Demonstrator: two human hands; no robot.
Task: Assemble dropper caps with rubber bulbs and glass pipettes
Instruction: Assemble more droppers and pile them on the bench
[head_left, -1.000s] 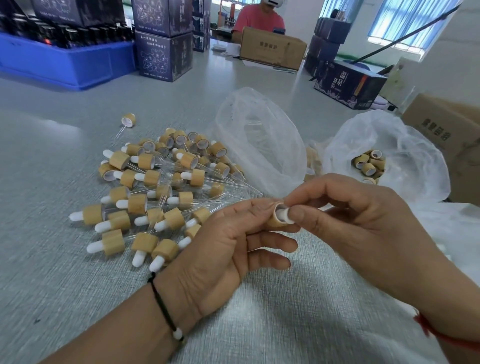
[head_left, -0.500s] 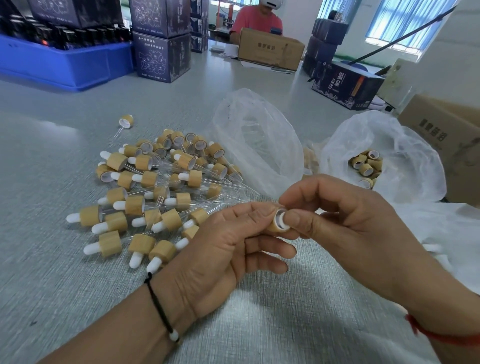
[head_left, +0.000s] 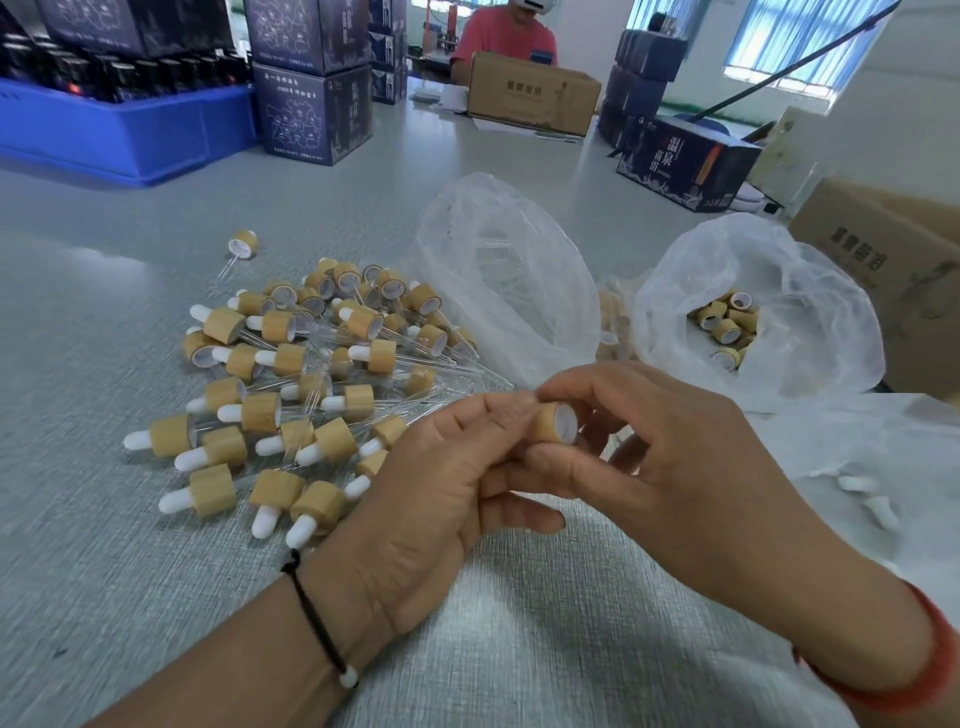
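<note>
A bamboo dropper cap (head_left: 556, 423) with a white inner face is held above the table in front of me. My left hand (head_left: 441, 478) pinches it from the left with thumb and fingertips. My right hand (head_left: 670, 462) curls around it from the right, index finger over the top and thumb under it. The bulb end is hidden behind my fingers. To the left lies a pile of assembled droppers (head_left: 291, 379) with white bulbs and glass pipettes. A plastic bag of bare caps (head_left: 727, 325) sits at right. Loose white bulbs (head_left: 867, 499) lie on plastic at the far right.
A clear plastic bag (head_left: 498, 275) with glass pipettes stands behind my hands. Cardboard boxes (head_left: 893, 270) are at right, dark printed boxes (head_left: 311, 114) and a blue crate (head_left: 124, 130) at back left. A person sits behind a box (head_left: 530, 93) across the table.
The right thumb has come off the cap's white face, which now shows fully. Both hands hold the cap slightly turned, in about the same place.
</note>
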